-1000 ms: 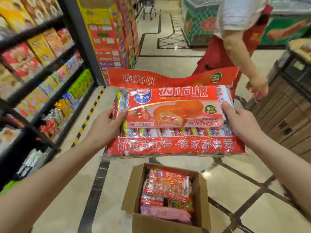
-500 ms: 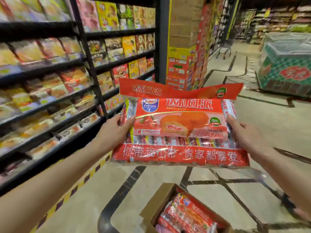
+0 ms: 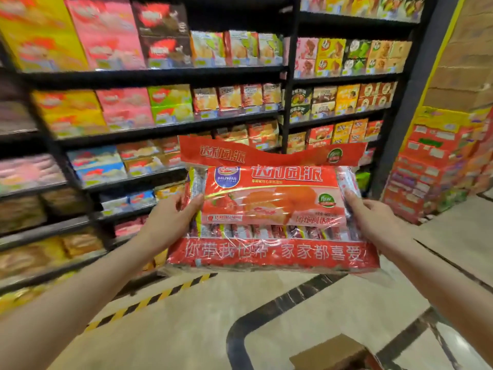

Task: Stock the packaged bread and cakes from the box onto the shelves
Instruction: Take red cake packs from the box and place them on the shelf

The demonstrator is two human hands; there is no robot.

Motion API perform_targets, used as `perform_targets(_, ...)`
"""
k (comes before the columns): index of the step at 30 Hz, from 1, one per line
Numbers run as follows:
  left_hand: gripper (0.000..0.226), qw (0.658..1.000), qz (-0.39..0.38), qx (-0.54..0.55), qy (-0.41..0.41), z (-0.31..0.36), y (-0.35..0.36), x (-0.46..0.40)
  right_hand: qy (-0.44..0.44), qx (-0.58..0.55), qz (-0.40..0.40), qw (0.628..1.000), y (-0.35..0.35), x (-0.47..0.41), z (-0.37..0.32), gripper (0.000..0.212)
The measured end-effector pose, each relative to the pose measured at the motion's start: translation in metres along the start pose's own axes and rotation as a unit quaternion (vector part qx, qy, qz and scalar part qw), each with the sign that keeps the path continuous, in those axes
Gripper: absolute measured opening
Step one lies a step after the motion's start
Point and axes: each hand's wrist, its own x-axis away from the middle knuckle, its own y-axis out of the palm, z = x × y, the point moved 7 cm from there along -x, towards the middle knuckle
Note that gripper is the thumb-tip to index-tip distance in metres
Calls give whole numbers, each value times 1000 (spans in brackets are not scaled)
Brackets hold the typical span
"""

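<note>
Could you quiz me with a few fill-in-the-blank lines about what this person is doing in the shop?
1. The red pack is held by ____ hands, the left hand and the right hand, one at each end.
2. The pack is held up in front of the black ____ of snacks.
3. The floor stripe along the shelf base is black and ____.
4. Only a corner of the cardboard ____ shows at the bottom edge.

Missing words: two; shelves; yellow; box

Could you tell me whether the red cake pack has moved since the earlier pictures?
Yes. Held by both hands, the red cake pack has swung from above the cardboard box toward the shelves.
</note>
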Motion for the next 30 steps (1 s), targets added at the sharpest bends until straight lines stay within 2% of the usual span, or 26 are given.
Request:
perform_targets(5, 50, 995, 79, -24, -50, -59, -93, 30, -52, 20, -54, 997, 86, 13, -64, 66)
perform_targets(8, 43, 988, 133, -41, -71, -91, -149, 55, -72, 10, -105, 992, 138, 35, -102, 58)
perform_targets(12, 38, 978, 167, -68, -104, -129, -222, 93, -100, -5, -159, 982, 207, 73, -151, 59)
perform_targets(18, 40, 961, 223, -80, -145, -189, -327, 154, -146, -32, -253, 956, 308, 143, -218, 51)
perform_targets(24, 31, 939, 272, -83, -194, -242, -408, 223, -160, -46, -326, 930, 411, 206, -267, 66)
perform_targets(28, 31, 919, 312, -62, -233, -278, -452, 263, -178, -56, -373, 909, 470, 247, -298, 58)
perform_targets(30, 38, 909, 330, -40, -251, -294, -468, 283, -193, -49, -387, 900, 495, 265, -314, 58)
